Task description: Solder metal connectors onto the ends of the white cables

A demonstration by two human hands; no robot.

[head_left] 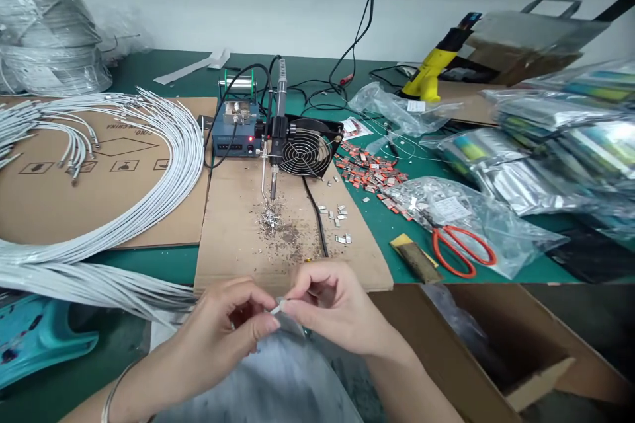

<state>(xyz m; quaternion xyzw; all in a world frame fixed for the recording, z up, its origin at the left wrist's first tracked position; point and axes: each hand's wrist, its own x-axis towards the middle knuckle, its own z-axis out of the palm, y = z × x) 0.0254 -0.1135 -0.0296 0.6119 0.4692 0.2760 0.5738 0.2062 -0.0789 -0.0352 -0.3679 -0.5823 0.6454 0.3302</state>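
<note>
In front of my lap, a short pale end of white cable (276, 308) shows between my two hands. My left hand (221, 327) is closed, its thumb and fingers pinching this cable from the left. From the right, the thumb and forefinger of my right hand (342, 307) are pressed together at the cable's tip; any small part inside that pinch is hidden. Beyond my hands a soldering iron (274, 178) stands mounted tip down over a heap of solder bits (270, 217) on a cardboard sheet (238, 238). Several small metal connectors (341, 213) lie to its right.
A blue soldering station (233, 140) and a black fan (303, 153) stand behind. Bundled white cables (173, 165) curve across the left. Rightward are orange-marked parts (367, 168), red-handled scissors (459, 252), a plastic bag (501, 238) and silver packets (526, 172). An open carton (540, 383) sits below.
</note>
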